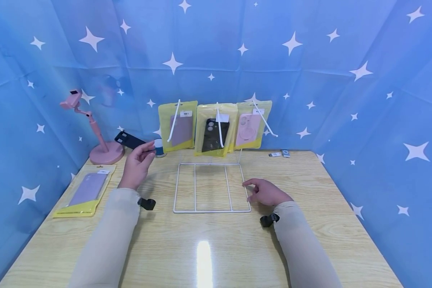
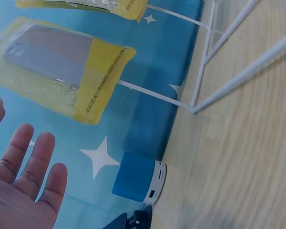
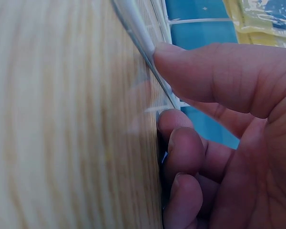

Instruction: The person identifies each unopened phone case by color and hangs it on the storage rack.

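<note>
1. Phone-case bags (image 1: 210, 132) hang in front of me on the wire rack (image 1: 211, 211): a purple case (image 1: 181, 130) on the rack's left hook (image 1: 174, 122), a black case (image 1: 209, 141) on its middle one and a pink case (image 1: 247, 127) on its right. I cannot tell whether any hook carries more than one.

2. One further bag, the flat bag (image 1: 83, 193) with a light purple case inside, lies on the tabletop (image 1: 158, 248) well left of the rack, touched by neither hand.

3. My left hand (image 1: 137, 166) is raised just left of the rack, near the purple case's bag. Its fingers are loosely bent, and I see nothing in them.

4. My right hand (image 1: 268, 192) is at the rack's right side, thumb and forefinger pinching the base wire; I take it to be steadying the frame.

5. Done, as I judge it: all three hooks are loaded. Left over: the flat bag looks like the only one unhung.

6. Behind and left of the rack I see a pink stand (image 1: 106, 155), a dark slotted item (image 1: 129, 141) and a blue speaker (image 2: 137, 177); these seem outside the work.
</note>
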`<move>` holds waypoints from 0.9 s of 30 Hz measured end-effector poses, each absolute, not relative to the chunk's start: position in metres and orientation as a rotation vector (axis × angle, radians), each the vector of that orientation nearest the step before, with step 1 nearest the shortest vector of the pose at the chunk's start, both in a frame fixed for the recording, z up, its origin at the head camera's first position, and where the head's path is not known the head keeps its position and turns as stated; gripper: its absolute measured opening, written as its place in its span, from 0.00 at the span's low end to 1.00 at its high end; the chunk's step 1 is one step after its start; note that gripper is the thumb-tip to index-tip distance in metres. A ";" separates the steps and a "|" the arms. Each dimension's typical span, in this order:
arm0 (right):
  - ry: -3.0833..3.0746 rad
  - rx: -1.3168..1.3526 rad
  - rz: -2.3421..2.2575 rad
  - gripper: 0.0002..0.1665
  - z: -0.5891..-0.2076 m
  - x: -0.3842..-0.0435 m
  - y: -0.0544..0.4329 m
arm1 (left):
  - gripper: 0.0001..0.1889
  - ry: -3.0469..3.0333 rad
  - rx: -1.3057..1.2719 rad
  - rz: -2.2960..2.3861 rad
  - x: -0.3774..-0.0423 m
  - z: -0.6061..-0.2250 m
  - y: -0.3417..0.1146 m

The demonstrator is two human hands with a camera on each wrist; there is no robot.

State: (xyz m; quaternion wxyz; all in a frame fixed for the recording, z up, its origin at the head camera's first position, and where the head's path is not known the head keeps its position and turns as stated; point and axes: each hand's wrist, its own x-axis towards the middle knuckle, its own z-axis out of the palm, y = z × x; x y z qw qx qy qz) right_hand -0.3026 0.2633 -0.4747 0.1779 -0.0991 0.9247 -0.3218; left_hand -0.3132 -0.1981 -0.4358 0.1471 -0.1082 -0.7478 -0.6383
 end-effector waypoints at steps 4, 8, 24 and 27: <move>2.618 -0.275 -0.902 0.32 -0.475 -0.303 0.264 | 0.24 -2.141 -0.284 -1.821 -0.311 -0.440 -0.202; 2.620 -0.275 -0.905 0.32 -0.475 -0.304 0.264 | 0.24 -2.131 -0.251 -1.808 -0.310 -0.443 -0.205; 2.616 -0.274 -0.901 0.33 -0.474 -0.302 0.264 | 0.24 -2.064 -0.075 -1.800 -0.309 -0.454 -0.222; 2.617 -0.263 -0.900 0.33 -0.473 -0.302 0.263 | 0.24 -2.096 -0.028 -1.761 -0.308 -0.456 -0.224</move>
